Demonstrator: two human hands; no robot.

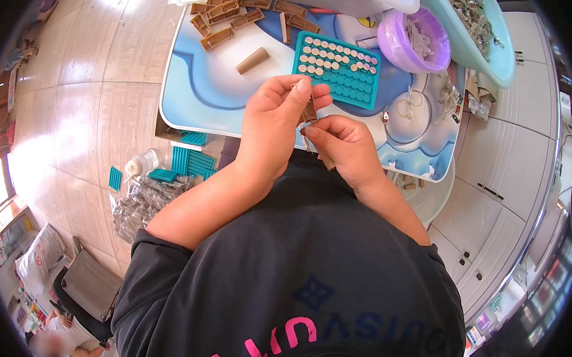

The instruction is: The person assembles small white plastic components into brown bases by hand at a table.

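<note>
My left hand (267, 127) is closed around a small brown plastic shell (309, 111), held above the table's near edge. My right hand (347, 148) pinches at the shell's lower end, close to a small shiny part (306, 141) whose kind I cannot make out. Below my right fingers a tan piece (327, 161) sticks out, partly hidden. Beyond my hands a teal tray (347, 94) holds rows of small round pale discs. A smooth brown plastic piece (253, 60) lies alone on the table, left of the tray.
Several brown shells (223, 10) lie at the table's (199, 112) far left. A purple basin (383, 44) with white bits and a light-blue basin (504, 68) of metal parts stand far right. Teal trays (179, 160) and a clear plastic bag (143, 203) are on the floor, left.
</note>
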